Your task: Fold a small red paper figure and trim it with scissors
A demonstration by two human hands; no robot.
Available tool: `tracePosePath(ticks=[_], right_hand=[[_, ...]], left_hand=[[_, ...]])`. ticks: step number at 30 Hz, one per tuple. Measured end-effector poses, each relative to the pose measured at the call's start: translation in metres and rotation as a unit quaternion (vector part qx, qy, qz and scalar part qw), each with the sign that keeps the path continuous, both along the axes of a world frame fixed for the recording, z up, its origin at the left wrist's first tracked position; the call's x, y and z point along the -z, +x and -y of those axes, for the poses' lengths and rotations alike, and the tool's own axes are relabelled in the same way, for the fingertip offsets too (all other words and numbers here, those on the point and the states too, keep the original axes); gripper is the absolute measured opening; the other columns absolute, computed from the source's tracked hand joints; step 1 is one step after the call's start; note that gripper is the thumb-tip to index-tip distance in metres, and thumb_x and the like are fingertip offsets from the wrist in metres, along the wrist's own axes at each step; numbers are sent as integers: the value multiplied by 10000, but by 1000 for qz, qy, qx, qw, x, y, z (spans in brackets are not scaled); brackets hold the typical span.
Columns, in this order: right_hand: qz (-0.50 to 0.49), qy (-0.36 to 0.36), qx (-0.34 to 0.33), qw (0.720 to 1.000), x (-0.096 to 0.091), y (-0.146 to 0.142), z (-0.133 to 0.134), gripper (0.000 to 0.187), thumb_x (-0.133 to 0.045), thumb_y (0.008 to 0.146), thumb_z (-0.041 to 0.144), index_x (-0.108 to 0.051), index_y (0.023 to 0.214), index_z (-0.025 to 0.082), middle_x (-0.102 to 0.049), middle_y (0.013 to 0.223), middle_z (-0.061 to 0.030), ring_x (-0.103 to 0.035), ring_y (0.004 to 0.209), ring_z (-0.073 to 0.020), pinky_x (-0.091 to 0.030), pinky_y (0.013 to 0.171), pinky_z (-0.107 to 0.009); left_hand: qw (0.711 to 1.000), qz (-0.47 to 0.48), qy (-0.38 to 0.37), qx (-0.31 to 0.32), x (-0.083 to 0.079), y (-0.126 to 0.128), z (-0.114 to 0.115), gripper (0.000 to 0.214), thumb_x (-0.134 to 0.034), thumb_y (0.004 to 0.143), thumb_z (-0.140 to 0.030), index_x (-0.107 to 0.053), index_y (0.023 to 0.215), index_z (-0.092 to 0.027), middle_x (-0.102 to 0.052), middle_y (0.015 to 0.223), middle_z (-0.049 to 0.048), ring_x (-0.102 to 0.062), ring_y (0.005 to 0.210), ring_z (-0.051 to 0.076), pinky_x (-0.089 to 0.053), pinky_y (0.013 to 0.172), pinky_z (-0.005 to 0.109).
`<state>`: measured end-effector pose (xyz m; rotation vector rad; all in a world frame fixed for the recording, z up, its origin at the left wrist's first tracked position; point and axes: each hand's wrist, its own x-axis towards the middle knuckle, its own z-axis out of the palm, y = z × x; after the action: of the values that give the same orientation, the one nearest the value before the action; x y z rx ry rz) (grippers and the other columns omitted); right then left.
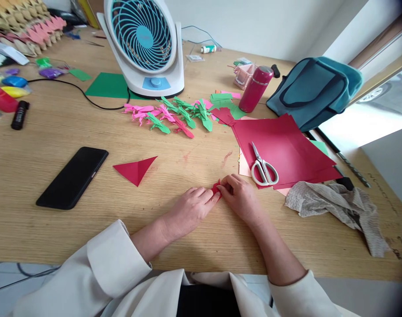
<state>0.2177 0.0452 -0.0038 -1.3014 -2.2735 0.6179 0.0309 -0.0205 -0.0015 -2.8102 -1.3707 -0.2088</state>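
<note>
Between my two hands, low over the front of the table, is a small folded piece of red paper (216, 187), mostly hidden by the fingers. My left hand (196, 204) reaches in from the left, its fingers closed on the paper's near side. From the right, my right hand (239, 196) pinches the paper between thumb and fingertips. A creased red paper triangle (137, 171) lies flat to the left of the hands. Farther back rests a cluster of folded pink, green and red paper figures (177, 115).
White-handled scissors (263, 169) lie on red paper sheets (283, 141) at the right. A black phone (72, 178) is at the left. Behind stand a fan (148, 48), a red bottle (256, 89) and a teal bag (315, 94). A crumpled cloth (339, 207) lies near the right edge.
</note>
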Motion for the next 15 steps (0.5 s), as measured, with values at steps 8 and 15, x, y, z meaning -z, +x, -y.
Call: tracePosePath(ticks=[8,15], right_hand=[[-4,1,2,1000,1,0,0,121,-589,904,233,-576,786,208,-571,748,-16,-523,652,-159,-374,592,-271],[-21,-1,-2,1000,1,1,0,103,-591,899,219,-621,802,204,-577,752,-13,-525,655,-156,-386,596,-275]], left_hand=[[1000,-10,-3,3,-2,1,-1,420,-407,969,-139,-437,1388,-113,-609,1120,92,-543,976,229,-469,865,375],[1000,-10,2,-4,0,1,-1,411,-416,964,-139,-444,1374,-138,-601,1115,99,-536,981,228,-465,850,372]])
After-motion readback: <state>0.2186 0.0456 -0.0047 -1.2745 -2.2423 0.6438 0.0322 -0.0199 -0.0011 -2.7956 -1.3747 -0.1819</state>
